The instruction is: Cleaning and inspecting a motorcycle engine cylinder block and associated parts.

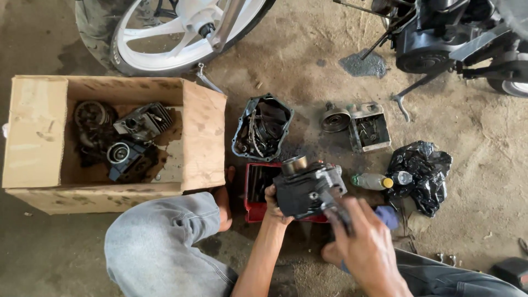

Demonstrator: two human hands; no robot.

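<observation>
My left hand (pixel 273 208) grips a black finned engine cylinder block (pixel 305 188) from its left side and holds it above a red tray (pixel 256 188). The block's open metal sleeve faces up and away. My right hand (pixel 360 242) is closed on a dark, blurred tool (pixel 336 210) whose tip touches the block's right side. A blue cloth (pixel 388 215) shows just behind that hand.
A cardboard box (pixel 203 137) with greasy engine parts sits at left. An open engine cover (pixel 262 127), a round metal part (pixel 335 119), a small metal tray (pixel 370 128), a plastic bottle (pixel 374 181) and a black bag (pixel 421 171) lie on the dirt floor. Motorcycle wheel (pixel 170 33) stands beyond.
</observation>
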